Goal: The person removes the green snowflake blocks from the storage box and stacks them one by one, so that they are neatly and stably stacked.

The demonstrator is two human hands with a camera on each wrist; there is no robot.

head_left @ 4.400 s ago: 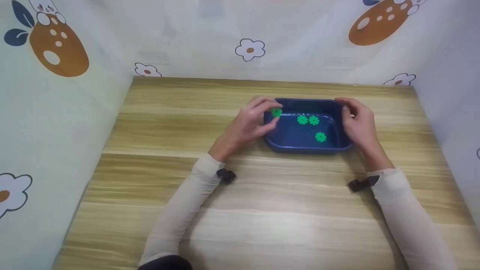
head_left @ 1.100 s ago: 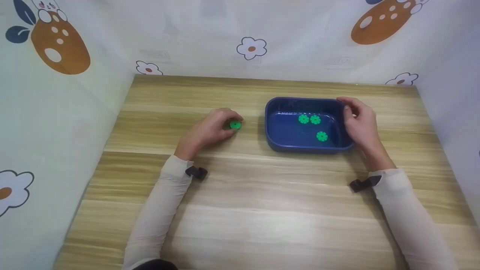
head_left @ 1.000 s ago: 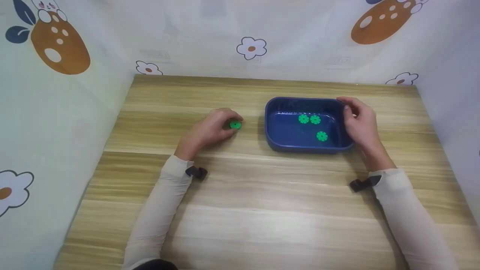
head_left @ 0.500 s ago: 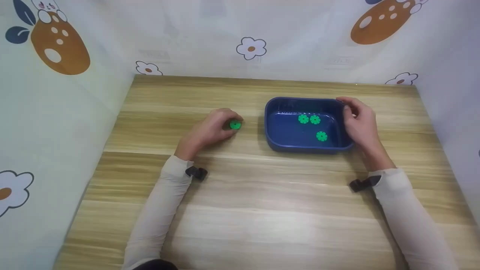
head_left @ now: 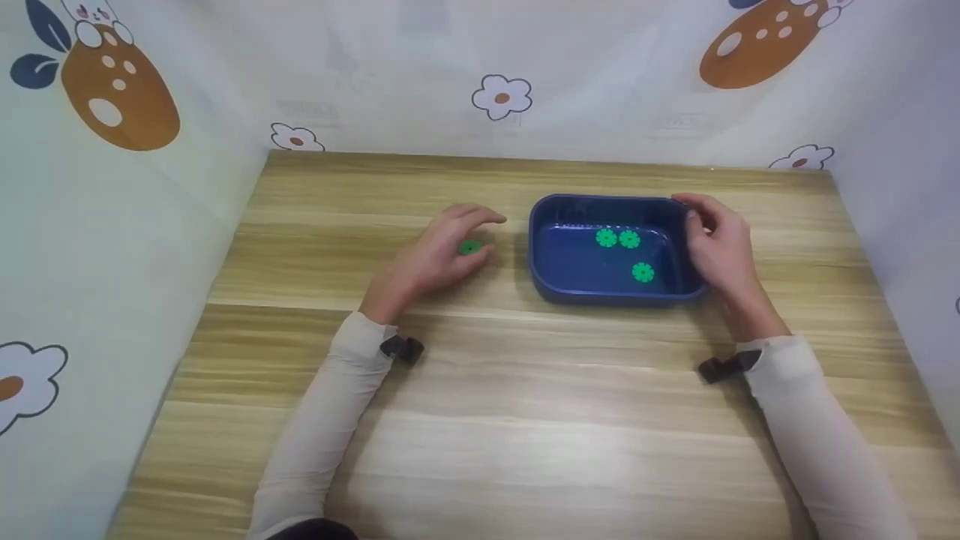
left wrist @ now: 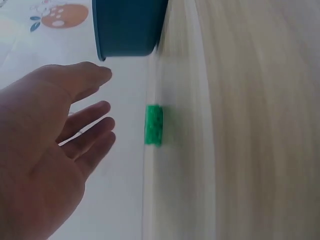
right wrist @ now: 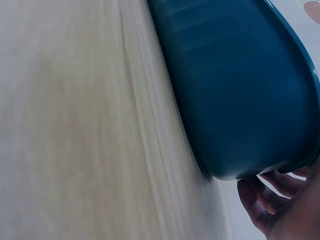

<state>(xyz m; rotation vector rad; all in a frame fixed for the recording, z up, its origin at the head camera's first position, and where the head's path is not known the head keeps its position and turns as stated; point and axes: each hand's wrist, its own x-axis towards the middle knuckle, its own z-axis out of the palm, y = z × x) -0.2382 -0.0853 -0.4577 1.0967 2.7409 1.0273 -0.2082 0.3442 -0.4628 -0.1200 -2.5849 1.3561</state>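
My left hand [head_left: 442,251] hovers left of the blue plastic bin, with thumb and fingers spread apart and nothing held. Below it, on the table, lies a green notched disc piece [head_left: 469,247]. In the left wrist view that green piece [left wrist: 154,125] has a thick side, like a short stack of discs, and stands apart from the fingers [left wrist: 92,135]. My right hand [head_left: 721,244] grips the right end of the blue bin [head_left: 611,298], thumb inside the rim and fingers outside. Inside the bin lie three green notched discs [head_left: 643,272], two side by side and one nearer me.
The wood-grain table [head_left: 510,420] stretches in front of the bin and to both sides. A pale patterned sheet [head_left: 390,82] stands along the back and both sides. Each wrist carries a small black camera [head_left: 403,349].
Earlier my left hand took a green disc from the bin and brought it left to the green piece. Now it has let go, spread its fingers and lifted slightly. The right hand has stayed put.
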